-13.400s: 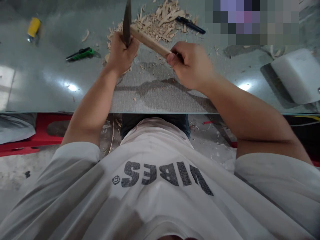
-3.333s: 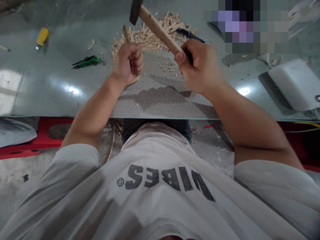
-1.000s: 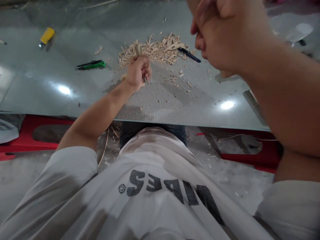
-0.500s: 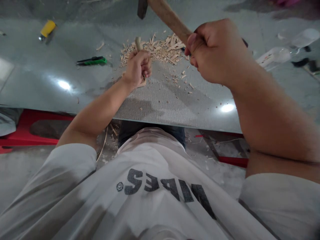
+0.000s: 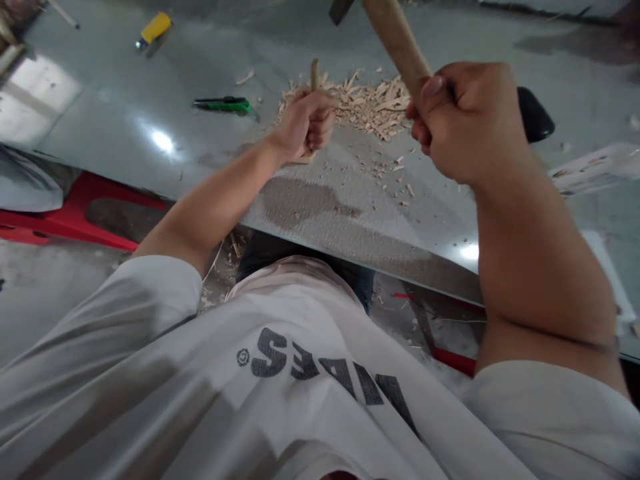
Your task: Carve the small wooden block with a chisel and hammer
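My left hand (image 5: 311, 120) is wrapped round an upright chisel, whose wooden handle (image 5: 315, 73) pokes out above the fist. Its blade is hidden by my fingers. Below that hand, the edge of a flat piece of wood (image 5: 303, 160) shows on the table. My right hand (image 5: 467, 120) grips the wooden handle of a hammer (image 5: 397, 43), raised to the right of the chisel. The hammer's dark head (image 5: 341, 9) is partly cut off by the top edge. Pale wood chips (image 5: 375, 100) lie heaped just beyond my left hand.
A green and black utility knife (image 5: 223, 105) and a yellow-handled tool (image 5: 154, 30) lie on the grey table (image 5: 200, 177) to the left. A black object (image 5: 535, 115) shows behind my right hand. Clear plastic packaging (image 5: 595, 167) is at right. Red stool parts (image 5: 107, 207) stand below the table edge.
The view has shifted and tilted, so the table things appear farther right. Both hands keep their hold on the chisel and the hammer, which is still raised.
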A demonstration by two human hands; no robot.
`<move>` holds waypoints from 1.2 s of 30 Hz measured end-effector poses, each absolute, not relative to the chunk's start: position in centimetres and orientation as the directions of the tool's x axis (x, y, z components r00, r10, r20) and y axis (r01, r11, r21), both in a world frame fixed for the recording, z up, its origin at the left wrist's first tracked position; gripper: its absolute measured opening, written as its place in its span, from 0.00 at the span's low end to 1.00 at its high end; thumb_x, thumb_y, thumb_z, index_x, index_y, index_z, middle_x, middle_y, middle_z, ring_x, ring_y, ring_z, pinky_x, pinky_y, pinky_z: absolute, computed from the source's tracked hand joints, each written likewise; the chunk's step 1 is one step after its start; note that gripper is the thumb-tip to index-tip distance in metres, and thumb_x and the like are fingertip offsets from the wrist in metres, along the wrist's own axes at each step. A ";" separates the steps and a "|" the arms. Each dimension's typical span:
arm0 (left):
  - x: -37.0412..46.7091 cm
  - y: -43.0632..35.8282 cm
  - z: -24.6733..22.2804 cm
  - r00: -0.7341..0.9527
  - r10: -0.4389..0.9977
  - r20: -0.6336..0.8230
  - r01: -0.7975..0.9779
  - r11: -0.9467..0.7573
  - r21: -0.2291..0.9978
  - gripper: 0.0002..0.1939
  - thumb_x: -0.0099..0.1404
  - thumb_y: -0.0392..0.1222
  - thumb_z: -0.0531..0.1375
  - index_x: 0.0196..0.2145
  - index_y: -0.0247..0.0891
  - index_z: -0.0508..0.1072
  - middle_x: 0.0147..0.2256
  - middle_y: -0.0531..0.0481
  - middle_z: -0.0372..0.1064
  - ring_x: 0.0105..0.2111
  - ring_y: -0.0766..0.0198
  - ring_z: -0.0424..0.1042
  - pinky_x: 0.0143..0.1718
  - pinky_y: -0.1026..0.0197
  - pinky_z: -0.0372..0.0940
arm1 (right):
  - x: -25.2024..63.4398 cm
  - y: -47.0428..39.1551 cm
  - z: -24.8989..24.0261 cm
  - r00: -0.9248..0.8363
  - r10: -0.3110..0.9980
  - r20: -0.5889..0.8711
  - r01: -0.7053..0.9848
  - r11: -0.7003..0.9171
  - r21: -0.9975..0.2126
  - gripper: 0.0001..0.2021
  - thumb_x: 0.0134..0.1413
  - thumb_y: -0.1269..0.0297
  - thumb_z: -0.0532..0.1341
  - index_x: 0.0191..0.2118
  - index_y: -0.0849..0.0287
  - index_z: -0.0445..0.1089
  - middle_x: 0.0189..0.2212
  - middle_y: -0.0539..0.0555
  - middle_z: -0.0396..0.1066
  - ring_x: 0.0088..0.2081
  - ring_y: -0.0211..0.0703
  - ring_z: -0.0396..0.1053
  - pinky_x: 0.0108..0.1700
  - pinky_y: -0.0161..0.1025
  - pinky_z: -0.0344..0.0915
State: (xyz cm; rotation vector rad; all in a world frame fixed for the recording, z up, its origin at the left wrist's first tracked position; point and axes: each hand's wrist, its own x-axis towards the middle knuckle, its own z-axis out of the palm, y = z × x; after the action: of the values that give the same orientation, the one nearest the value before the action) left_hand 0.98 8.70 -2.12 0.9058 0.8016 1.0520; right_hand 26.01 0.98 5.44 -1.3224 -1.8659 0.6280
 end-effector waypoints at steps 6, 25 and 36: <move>0.8 8.4 -1.5 0.267 0.960 -0.089 -0.354 0.183 0.917 0.28 0.86 0.37 0.50 0.27 0.49 0.42 0.21 0.60 0.33 0.32 0.55 0.22 0.27 0.50 0.32 | 25.6 0.7 6.5 -0.175 0.951 0.256 0.589 0.309 -0.747 0.22 0.83 0.54 0.59 0.32 0.55 0.69 0.21 0.50 0.63 0.22 0.37 0.57 0.27 0.40 0.49; 1.8 8.2 -1.5 0.093 0.988 -0.120 -0.502 0.151 0.851 0.31 0.86 0.35 0.54 0.24 0.44 0.46 0.20 0.59 0.37 0.15 0.70 0.38 0.19 0.63 0.39 | 24.8 -0.2 7.2 -0.187 0.970 0.155 0.730 0.243 -0.638 0.18 0.86 0.65 0.57 0.38 0.60 0.73 0.25 0.47 0.65 0.26 0.34 0.57 0.33 0.40 0.50; 2.1 7.8 -2.6 0.063 0.998 -0.015 -0.431 0.040 0.901 0.32 0.84 0.33 0.56 0.23 0.43 0.47 0.22 0.58 0.36 0.17 0.71 0.38 0.19 0.65 0.42 | 22.9 -0.1 5.1 -0.185 0.885 0.428 0.690 0.427 -0.584 0.20 0.89 0.57 0.48 0.52 0.63 0.74 0.32 0.52 0.67 0.32 0.41 0.62 0.39 0.39 0.50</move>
State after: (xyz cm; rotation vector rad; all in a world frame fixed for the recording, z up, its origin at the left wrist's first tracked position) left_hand 2.07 7.77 -2.57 0.8831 0.8485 1.3257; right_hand 22.95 -0.06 5.08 -1.3312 -1.9446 0.3353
